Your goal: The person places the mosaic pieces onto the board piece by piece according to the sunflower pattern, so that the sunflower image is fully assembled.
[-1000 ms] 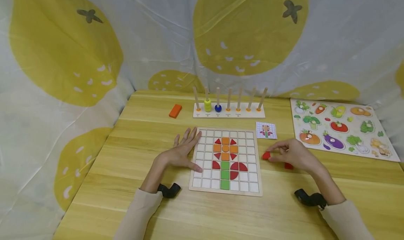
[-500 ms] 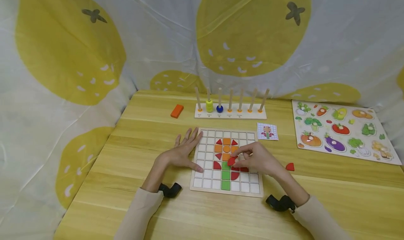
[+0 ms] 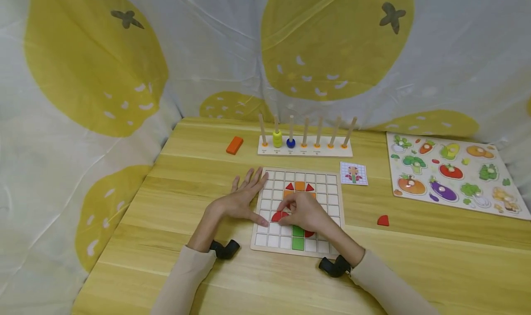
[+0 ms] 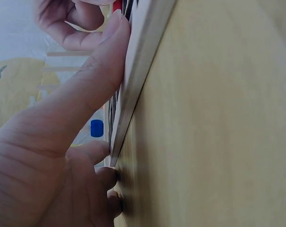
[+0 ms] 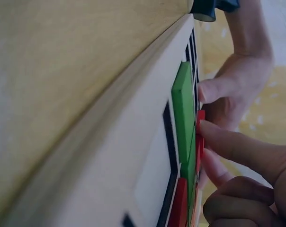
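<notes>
A square wooden grid board (image 3: 274,254) lies on the table, bearing an orange, green and red flower pattern. My left hand (image 3: 236,200) rests with spread fingers along the board's left edge, its thumb lying over the rim. My right hand (image 3: 309,211) reaches across the board and pinches a red quarter-circle block (image 3: 275,217) at a cell left of the pattern's middle. That block sits beside another red one, the two looking like a half circle. In the right wrist view, green blocks (image 5: 183,113) line the stem. My right hand covers part of the pattern.
A loose red quarter-circle block (image 3: 383,220) lies right of the board. A pattern card (image 3: 354,173) sits near its upper right corner. Behind stand a peg rack (image 3: 304,152) with yellow and blue beads and an orange block (image 3: 234,145). A vegetable puzzle (image 3: 456,177) lies far right.
My right hand has carried the red quarter-circle block leftward from the table right of the board, across the pattern, to its left side. My left hand has stayed at the board's edge.
</notes>
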The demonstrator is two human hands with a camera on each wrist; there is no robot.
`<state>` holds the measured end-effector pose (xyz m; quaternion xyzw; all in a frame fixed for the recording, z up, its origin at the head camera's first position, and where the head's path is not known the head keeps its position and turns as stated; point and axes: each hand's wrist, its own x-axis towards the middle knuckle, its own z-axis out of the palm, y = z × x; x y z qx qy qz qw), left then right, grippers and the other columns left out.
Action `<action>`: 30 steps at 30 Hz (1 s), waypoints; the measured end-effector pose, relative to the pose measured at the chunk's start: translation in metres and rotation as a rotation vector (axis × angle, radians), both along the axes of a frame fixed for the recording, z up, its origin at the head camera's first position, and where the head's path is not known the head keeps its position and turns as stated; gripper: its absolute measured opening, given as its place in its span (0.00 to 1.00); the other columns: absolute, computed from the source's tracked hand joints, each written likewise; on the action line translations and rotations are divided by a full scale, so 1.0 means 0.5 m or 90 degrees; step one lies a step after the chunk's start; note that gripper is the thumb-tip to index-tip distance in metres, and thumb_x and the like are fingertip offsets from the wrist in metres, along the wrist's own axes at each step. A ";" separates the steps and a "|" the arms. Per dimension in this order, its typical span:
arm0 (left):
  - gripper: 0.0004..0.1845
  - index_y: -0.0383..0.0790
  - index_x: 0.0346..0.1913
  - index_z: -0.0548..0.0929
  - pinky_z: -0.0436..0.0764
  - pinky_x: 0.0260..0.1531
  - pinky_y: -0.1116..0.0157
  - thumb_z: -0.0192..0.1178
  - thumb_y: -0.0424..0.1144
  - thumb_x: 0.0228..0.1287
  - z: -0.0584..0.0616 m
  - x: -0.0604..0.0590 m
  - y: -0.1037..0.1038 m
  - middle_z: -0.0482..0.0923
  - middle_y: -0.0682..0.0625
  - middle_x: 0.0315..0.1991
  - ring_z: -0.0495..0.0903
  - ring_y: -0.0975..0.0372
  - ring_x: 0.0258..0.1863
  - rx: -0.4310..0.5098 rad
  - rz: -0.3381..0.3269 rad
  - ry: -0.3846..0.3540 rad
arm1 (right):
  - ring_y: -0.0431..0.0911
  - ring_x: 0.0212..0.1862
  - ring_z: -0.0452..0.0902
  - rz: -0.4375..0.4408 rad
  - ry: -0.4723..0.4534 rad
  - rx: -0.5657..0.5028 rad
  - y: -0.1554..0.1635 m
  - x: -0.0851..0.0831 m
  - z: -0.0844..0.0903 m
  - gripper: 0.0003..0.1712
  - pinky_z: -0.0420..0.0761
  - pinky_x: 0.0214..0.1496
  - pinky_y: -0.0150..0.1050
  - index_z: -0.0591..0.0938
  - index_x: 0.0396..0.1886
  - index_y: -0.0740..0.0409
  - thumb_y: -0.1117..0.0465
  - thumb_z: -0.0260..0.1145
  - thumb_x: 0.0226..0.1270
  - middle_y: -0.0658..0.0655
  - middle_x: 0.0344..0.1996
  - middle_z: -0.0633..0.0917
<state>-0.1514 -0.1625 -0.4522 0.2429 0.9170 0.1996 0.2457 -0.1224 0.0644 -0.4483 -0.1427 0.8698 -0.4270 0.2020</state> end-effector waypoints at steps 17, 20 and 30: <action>0.70 0.49 0.77 0.32 0.27 0.72 0.39 0.69 0.69 0.42 -0.003 -0.002 0.000 0.20 0.48 0.78 0.20 0.50 0.77 -0.007 0.002 0.004 | 0.39 0.17 0.61 0.009 0.039 0.012 -0.003 -0.001 -0.006 0.09 0.56 0.18 0.28 0.89 0.30 0.47 0.57 0.79 0.47 0.47 0.11 0.69; 0.70 0.49 0.77 0.32 0.27 0.72 0.39 0.69 0.69 0.42 -0.002 -0.002 0.001 0.20 0.48 0.78 0.20 0.50 0.77 -0.006 0.001 0.003 | 0.40 0.18 0.63 0.001 0.042 0.029 -0.003 -0.001 -0.004 0.09 0.56 0.19 0.29 0.89 0.28 0.47 0.57 0.80 0.46 0.48 0.12 0.69; 0.70 0.49 0.77 0.33 0.28 0.71 0.38 0.70 0.68 0.41 -0.005 -0.002 -0.001 0.20 0.48 0.78 0.20 0.50 0.77 -0.006 0.000 0.011 | 0.39 0.17 0.60 0.039 0.057 -0.014 -0.003 0.002 -0.009 0.10 0.55 0.19 0.28 0.90 0.34 0.50 0.59 0.79 0.48 0.47 0.11 0.69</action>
